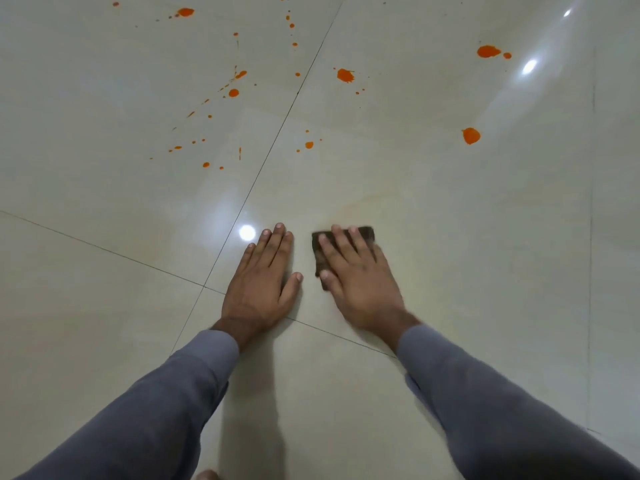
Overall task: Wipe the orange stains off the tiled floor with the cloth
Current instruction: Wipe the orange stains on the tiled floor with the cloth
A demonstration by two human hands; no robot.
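1. The glossy cream tiled floor fills your view, with four tiles meeting at a grout cross under your left wrist.
2. Your two grey long sleeves reach forward from the bottom edge.
3. Your left hand lies flat on bare tile, fingers straight and together.
4. Your right hand presses flat, fingers spread, on one dark brown folded cloth, just beside the left hand.
5. Orange paint-like stains lie well beyond both hands: about five big blots, plus dozens of specks.
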